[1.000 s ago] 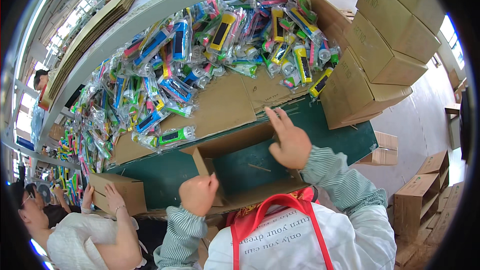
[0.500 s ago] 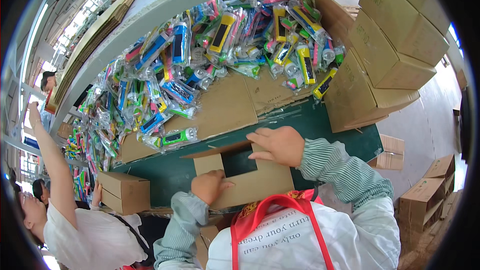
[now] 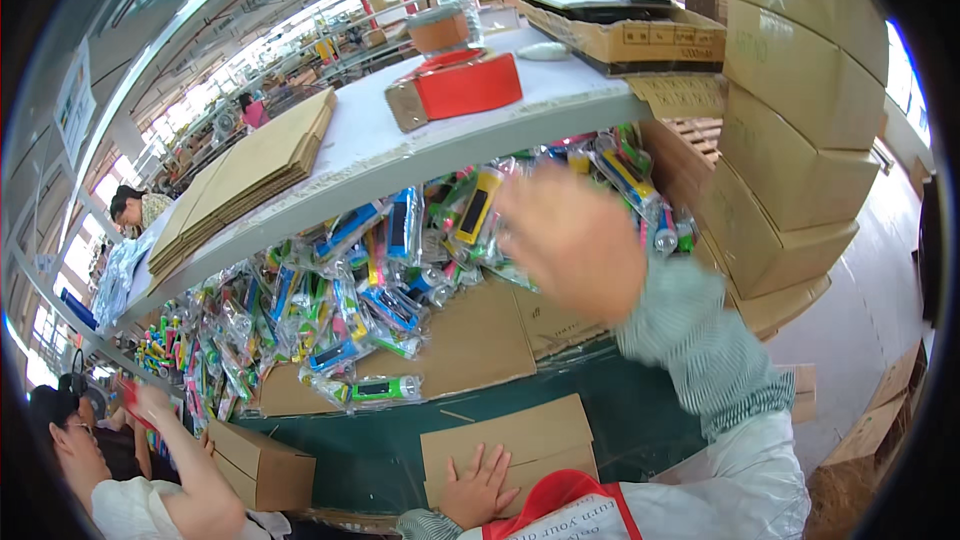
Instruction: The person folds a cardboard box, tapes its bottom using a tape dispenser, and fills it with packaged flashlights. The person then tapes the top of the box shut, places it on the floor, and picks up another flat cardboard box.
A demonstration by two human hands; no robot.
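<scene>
My left hand (image 3: 480, 486) lies flat, fingers spread, on the top flaps of a small brown cardboard box (image 3: 515, 440), which stands on the green table in front of me. The flaps are folded down, so the inside is hidden. Raised over the pile, my right hand (image 3: 578, 240) is smeared by motion; no held thing shows, and its fingers are too blurred to read. Behind it spreads a heap of plastic-bagged flashlights (image 3: 390, 305) in blue, yellow, green and pink, partly on flattened cardboard (image 3: 480, 345).
Above the heap runs a white shelf (image 3: 375, 125) with a red tape dispenser (image 3: 465, 88), a tape roll, a bottle and stacked flat cardboard (image 3: 245, 185). Large cartons (image 3: 790, 150) are piled at right. A co-worker (image 3: 130, 480) sits at left beside another box (image 3: 265, 465).
The box's opening is now covered by its flaps. My right hand has left the box and risen forward; my left hand has flattened onto the top. The view has tilted up, showing the shelf.
</scene>
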